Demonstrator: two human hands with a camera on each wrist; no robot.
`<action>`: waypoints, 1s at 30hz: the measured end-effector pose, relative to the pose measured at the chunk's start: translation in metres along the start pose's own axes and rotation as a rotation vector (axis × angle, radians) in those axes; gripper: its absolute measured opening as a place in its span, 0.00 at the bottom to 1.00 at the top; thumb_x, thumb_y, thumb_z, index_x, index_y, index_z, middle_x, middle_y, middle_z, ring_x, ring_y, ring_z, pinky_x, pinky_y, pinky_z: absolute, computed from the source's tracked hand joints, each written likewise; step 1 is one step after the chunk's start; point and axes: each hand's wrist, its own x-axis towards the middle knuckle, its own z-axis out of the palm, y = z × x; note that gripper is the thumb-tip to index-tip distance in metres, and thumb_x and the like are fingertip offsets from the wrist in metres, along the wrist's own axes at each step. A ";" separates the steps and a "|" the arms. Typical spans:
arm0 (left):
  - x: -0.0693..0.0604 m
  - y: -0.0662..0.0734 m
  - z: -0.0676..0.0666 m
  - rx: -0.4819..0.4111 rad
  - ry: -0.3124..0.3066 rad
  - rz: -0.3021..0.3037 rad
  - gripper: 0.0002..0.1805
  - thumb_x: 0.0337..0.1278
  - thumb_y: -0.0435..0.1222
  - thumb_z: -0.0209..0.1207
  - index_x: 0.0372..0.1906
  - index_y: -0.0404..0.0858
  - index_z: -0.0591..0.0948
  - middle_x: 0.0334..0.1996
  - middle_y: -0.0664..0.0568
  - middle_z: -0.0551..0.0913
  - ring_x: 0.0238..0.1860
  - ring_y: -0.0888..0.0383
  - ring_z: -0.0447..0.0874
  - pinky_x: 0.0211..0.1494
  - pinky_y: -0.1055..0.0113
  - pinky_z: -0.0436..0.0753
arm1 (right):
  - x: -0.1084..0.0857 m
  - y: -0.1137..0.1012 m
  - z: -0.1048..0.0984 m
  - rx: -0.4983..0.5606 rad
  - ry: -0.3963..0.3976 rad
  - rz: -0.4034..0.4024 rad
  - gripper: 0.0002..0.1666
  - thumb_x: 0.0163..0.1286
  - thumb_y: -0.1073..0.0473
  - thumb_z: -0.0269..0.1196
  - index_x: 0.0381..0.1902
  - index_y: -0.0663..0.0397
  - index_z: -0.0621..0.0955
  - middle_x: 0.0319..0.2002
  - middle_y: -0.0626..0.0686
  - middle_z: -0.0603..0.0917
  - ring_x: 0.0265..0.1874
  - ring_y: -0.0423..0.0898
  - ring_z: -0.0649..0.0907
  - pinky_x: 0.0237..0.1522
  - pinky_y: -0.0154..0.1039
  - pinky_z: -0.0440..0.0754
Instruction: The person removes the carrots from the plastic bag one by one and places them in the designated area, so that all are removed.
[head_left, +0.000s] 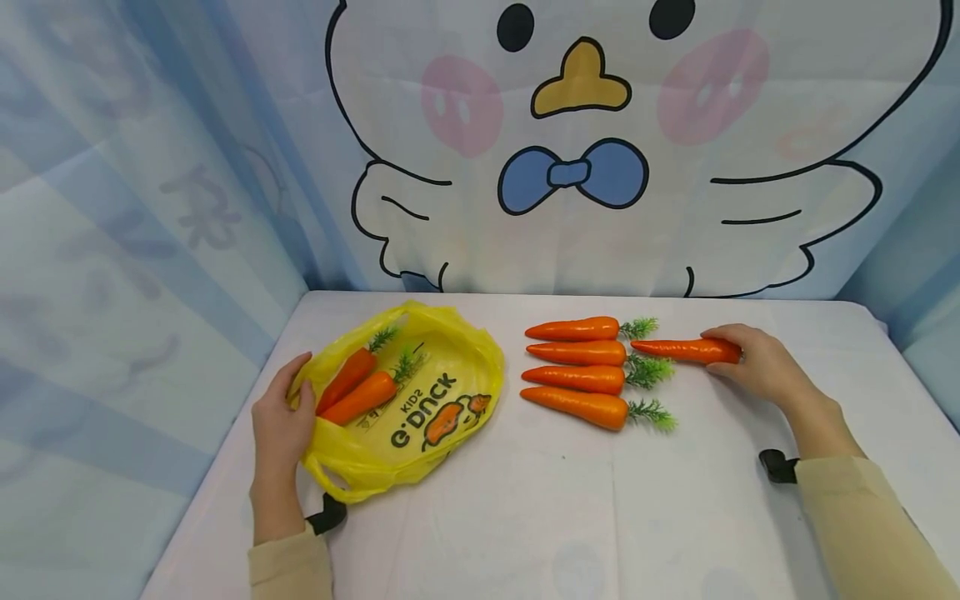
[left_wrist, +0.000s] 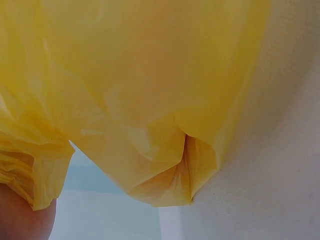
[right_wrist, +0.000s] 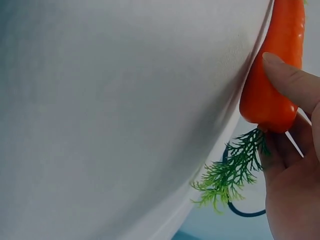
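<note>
My right hand (head_left: 765, 367) pinches the thick end of a carrot (head_left: 675, 351), whose tip points left toward several carrots lying in a column. In the right wrist view the thumb and fingers of the hand (right_wrist: 295, 165) hold that carrot (right_wrist: 280, 75), its green leaves (right_wrist: 235, 167) hanging below. At the left, my left hand (head_left: 283, 425) grips the rim of an open yellow bag (head_left: 367, 467), with two carrots (head_left: 363, 399) lying inside it. Yellow plastic (left_wrist: 145, 80) fills much of the left wrist view, part of the hand (left_wrist: 25, 215) showing at its lower left.
Several carrots (head_left: 576, 377) lie side by side on the white table (head_left: 525, 525), between the bag and my right hand, leaves to the right. Behind the table hangs a curtain (head_left: 570, 250) with a cartoon print; another curtain (head_left: 112, 292) is at the left.
</note>
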 end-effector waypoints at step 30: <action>0.000 0.002 0.001 -0.003 -0.007 -0.009 0.22 0.75 0.31 0.50 0.70 0.40 0.74 0.68 0.43 0.74 0.70 0.43 0.67 0.71 0.46 0.68 | -0.003 0.001 -0.010 -0.010 -0.020 -0.017 0.33 0.63 0.65 0.70 0.64 0.65 0.74 0.65 0.76 0.67 0.64 0.75 0.62 0.62 0.76 0.58</action>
